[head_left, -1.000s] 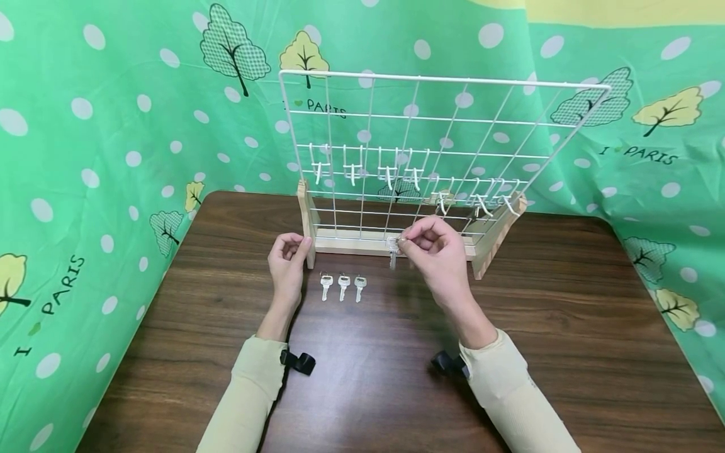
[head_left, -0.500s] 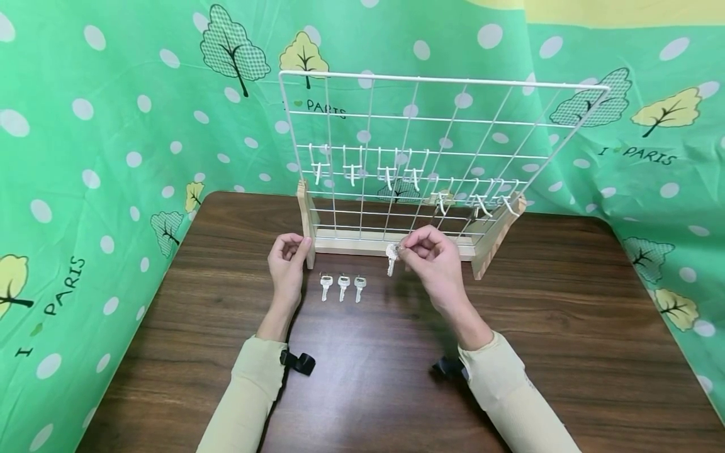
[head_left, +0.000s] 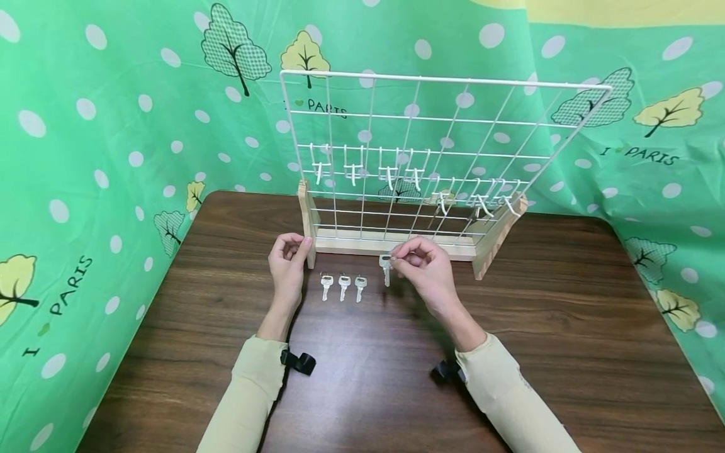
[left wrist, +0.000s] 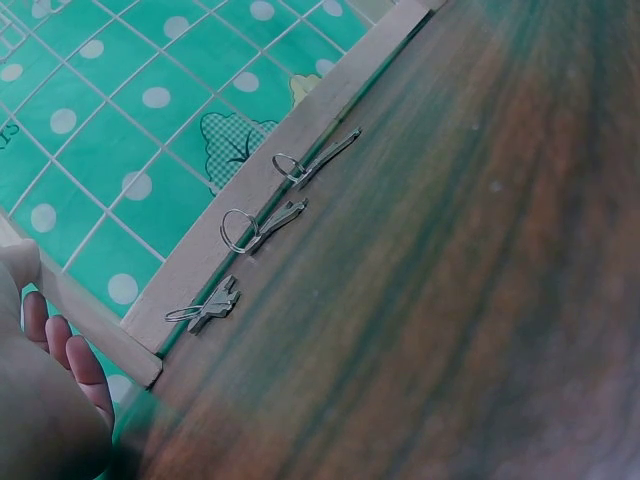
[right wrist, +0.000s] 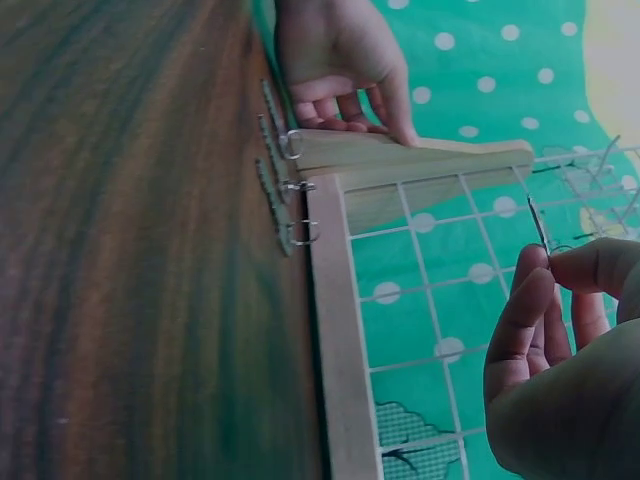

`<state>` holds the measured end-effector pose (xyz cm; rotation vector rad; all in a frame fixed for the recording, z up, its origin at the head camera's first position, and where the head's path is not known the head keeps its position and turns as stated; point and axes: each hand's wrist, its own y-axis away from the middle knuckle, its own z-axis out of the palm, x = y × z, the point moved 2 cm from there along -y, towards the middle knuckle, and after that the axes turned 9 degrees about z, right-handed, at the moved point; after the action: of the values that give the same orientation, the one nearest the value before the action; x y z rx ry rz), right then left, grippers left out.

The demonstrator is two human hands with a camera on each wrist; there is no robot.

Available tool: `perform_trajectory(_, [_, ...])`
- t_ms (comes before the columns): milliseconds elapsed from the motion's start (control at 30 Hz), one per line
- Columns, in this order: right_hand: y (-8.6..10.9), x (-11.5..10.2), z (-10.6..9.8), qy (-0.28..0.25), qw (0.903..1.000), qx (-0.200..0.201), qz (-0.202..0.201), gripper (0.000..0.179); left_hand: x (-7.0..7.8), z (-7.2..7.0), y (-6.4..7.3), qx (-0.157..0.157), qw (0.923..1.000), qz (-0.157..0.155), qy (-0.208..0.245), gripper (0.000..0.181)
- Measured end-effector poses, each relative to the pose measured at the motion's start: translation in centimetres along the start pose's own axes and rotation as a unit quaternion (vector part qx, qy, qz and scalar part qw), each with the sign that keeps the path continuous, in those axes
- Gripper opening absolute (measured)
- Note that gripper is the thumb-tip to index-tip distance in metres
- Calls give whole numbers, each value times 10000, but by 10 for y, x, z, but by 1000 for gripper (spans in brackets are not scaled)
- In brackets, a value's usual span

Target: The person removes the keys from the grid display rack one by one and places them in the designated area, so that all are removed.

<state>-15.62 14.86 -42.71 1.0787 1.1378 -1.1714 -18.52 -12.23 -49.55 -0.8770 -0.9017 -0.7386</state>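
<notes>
**One key up in the fingers, three lined up on the table**

So I'm standing here watching someone with a bunch of keys. The right hand [head_left: 426,272] has thumb and index finger pinched together at the ring end of a silver key [head_left: 386,270], and the key's blade points down. It's in the air above the dark wood-grain table [head_left: 595,352], in front of the rack's pale wooden base bar [head_left: 362,245], not touching anything but the fingers as far as I can see.

The left hand [head_left: 287,264] is over at the rack's left wooden support [head_left: 308,217], thumb on the edge and the other fingers bent beside it, so basically gripping it.

Between the two hands are three more keys [head_left: 344,288], flat in a neat row, each with its own little wire ring, blades toward the person.

The rack itself is a white wire grid [head_left: 419,77] leaning back, with white hooks [head_left: 387,178] on it: four in the upper left group, three lower right. Something darkish hangs around the lower ones, too small to make out. Behind it all there's a green cloth [head_left: 113,75] with white spots and cartoon trees.
</notes>
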Motion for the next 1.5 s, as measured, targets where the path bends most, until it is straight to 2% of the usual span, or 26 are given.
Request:
perform_trajectory(367, [-3, 18, -3, 268, 9992, 76, 282, 13, -1, -1, 0, -5, 10000, -3, -14, 19])
perform_trajectory(767, [-8, 35, -7, 472, 9975, 138, 515, 15, -1, 0, 0, 39, 10000, -2, -58, 17])
perform_trajectory(1100, [-11, 47, -9, 600, 9930, 237, 990, 16, -1, 0, 0, 49, 10000, -30, -71, 18])
perform_trajectory(1367, [-12, 58, -6, 91, 9898, 496, 1331, 17, 1, 1, 0, 59, 10000, -25, -39, 19])
perform_trajectory(1500, [-10, 60, -1, 135, 9893, 540, 1350, 15, 0, 0, 0, 51, 10000, -4, -63, 19])
